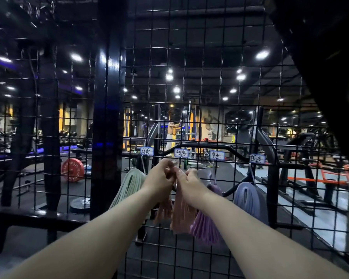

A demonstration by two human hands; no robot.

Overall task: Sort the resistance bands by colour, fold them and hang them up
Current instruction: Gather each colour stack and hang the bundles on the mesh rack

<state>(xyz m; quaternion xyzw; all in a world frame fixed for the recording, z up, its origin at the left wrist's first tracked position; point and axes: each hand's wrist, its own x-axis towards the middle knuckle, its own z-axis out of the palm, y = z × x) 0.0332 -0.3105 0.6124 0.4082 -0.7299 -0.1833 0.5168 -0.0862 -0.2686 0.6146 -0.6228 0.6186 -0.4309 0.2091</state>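
Hanging step, pink group. We read the sort and fold as done: green bands [129, 186] hang folded on the left of the wire grid [189, 77], purple bands [205, 230] and blue bands [248, 198] hang to the right, each under its own handwritten label. The pink bands [180, 216] sit between green and purple, just below the pink label [181, 153], with the folded tails drooping in front of the grid and partly over the purple bundle. Both hands meet at the top of the pink bundle. The left hand [159, 178] has its fingers curled in and pinches the upper loop of the pink bands. The right hand [189, 183] touches it, fingers also curled, gripping the same loop from the other side. We cannot see the hook, since the hands cover it, so we cannot tell whether the loop is on it. The next move, as we judge it, needs the loop seated over the hook under that label, then both grips eased off together so the fold holds and the bundle does not slide off or snag the purple one.
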